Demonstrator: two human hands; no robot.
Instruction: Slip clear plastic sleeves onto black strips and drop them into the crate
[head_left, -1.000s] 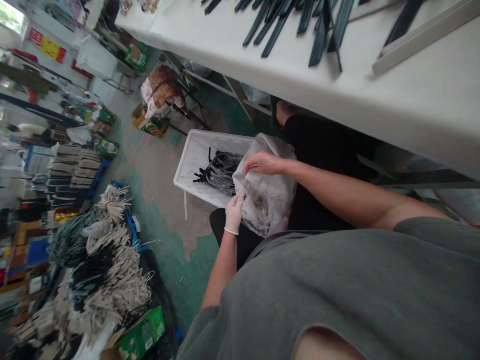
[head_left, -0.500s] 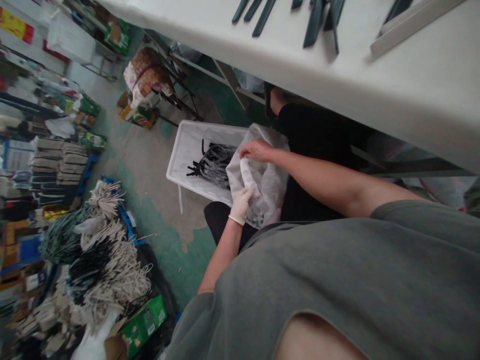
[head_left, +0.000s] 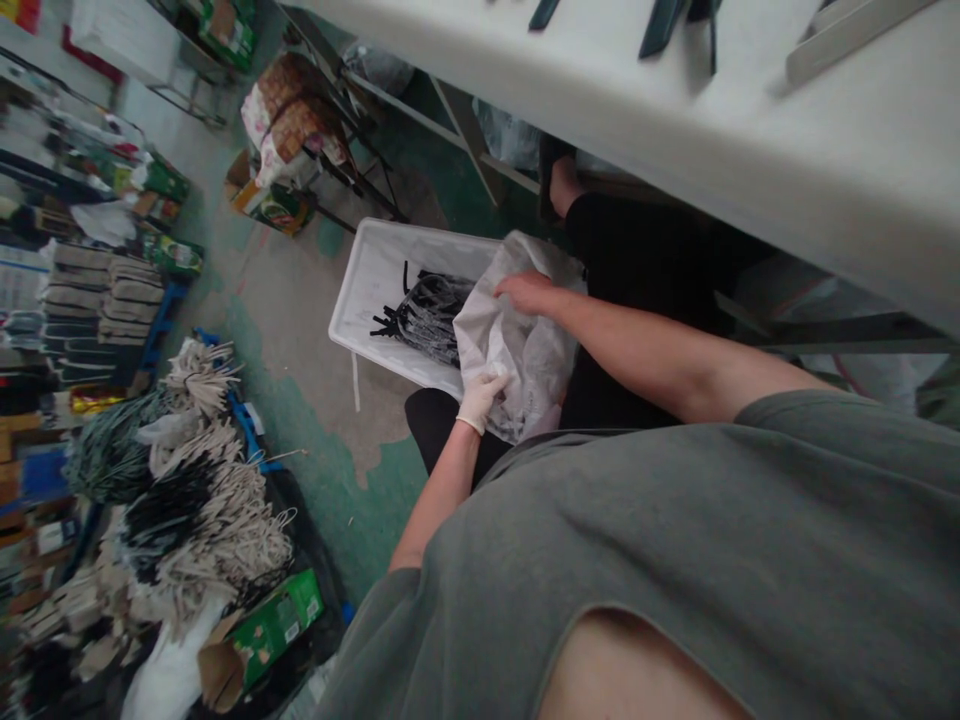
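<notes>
A whitish, see-through plastic bag [head_left: 517, 340] lies bunched on my lap and over the near end of a white plastic bin [head_left: 352, 265]. My left hand [head_left: 480, 400], in a pale thin glove, pinches the bag's lower edge. Bare, my right hand [head_left: 529, 292] is closed on the upper part of the bag, its fingertips partly lost in the folds. Dark objects show faintly through the plastic near my lap. Inside the bin lies a bundle of black and grey straps [head_left: 431, 315], its right end covered by the bag.
A white-covered table [head_left: 600, 90] with dark strips [head_left: 660, 25] runs along the top. A stool with a patterned cushion [head_left: 296, 115] stands beyond the bin. At left, cord bundles [head_left: 217, 510] and a green carton [head_left: 270, 630] crowd a pallet.
The bag's raised white rim has flattened, and its plastic now spreads smoother between my hands. My right hand has shifted slightly right along it. The whole view has tilted a little.
</notes>
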